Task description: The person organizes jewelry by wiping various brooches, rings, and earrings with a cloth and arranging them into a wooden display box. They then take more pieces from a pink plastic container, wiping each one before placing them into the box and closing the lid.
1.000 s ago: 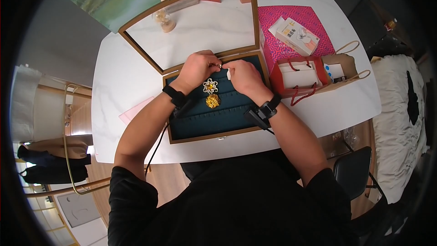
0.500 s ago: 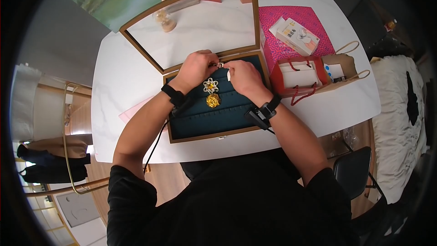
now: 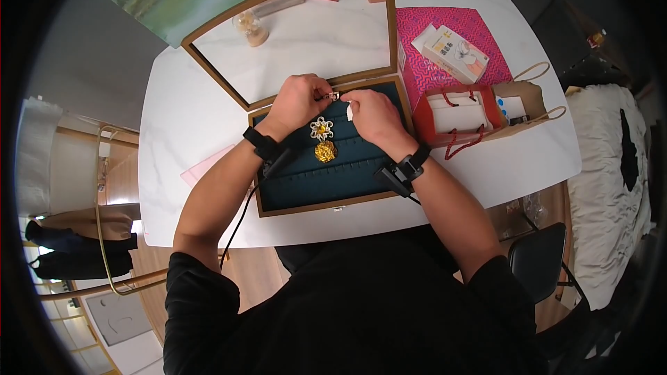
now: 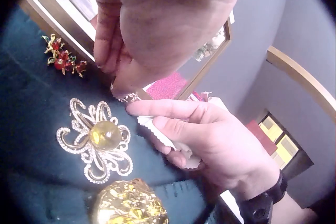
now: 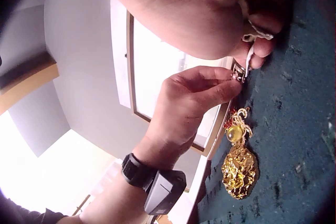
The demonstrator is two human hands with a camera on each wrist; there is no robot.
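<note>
My left hand pinches a small sparkling piece of jewellery between thumb and fingers, over the back of a jewellery box lined in dark green. Right beside it is my right hand, its index fingertip at the piece. A white cloth with a zigzag edge is held between this hand's thumb and fingers. Below the hands, a flower brooch with a yellow centre lies on the lining, next to a crumpled-looking gold brooch. A red-beaded brooch lies farther back, hidden by the left hand in the head view.
The box's glass lid stands raised behind the hands. To the right are a red paper bag, a brown bag and a white carton on a pink patterned sheet. A small glass dome stands behind the lid.
The small piece of jewellery shows more between the fingertips than a second ago and sits slightly farther back. Both hands otherwise stay nearly in place; the brooches below have not moved.
</note>
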